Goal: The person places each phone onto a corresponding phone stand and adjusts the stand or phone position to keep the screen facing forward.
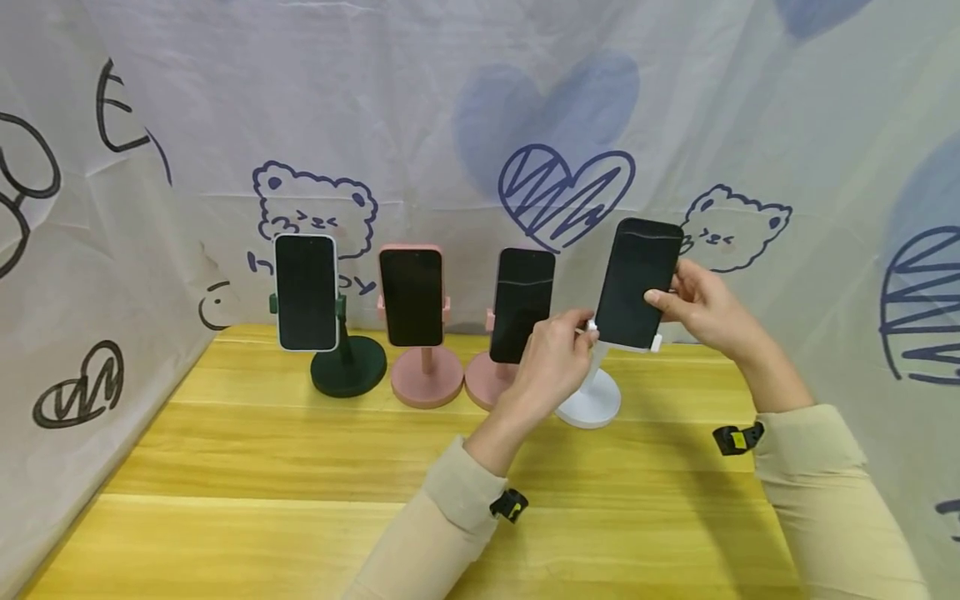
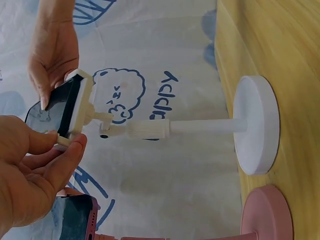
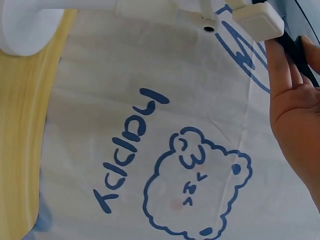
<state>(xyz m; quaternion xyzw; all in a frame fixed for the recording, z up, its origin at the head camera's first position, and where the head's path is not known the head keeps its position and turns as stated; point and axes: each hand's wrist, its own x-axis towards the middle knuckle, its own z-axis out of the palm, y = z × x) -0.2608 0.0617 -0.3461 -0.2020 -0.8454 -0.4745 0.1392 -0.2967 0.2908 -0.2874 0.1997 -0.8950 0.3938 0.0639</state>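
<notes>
A black-screened smartphone sits tilted in the holder of a white phone stand at the right end of the row. My right hand grips the phone's right edge, thumb on the screen and fingers behind. With thumb and fingertips, my left hand pinches the left clamp arm of the white holder, at the phone's lower left corner. In the left wrist view, the stand's ribbed pole rises from its round base. The right wrist view shows a white clamp pad beside my right fingers.
Left of the white stand, a dark phone sits in a pink stand, partly behind my left hand. Further left are a pink-cased phone on another pink stand and a white-edged phone on a dark green stand. A printed cloth hangs behind the wooden table.
</notes>
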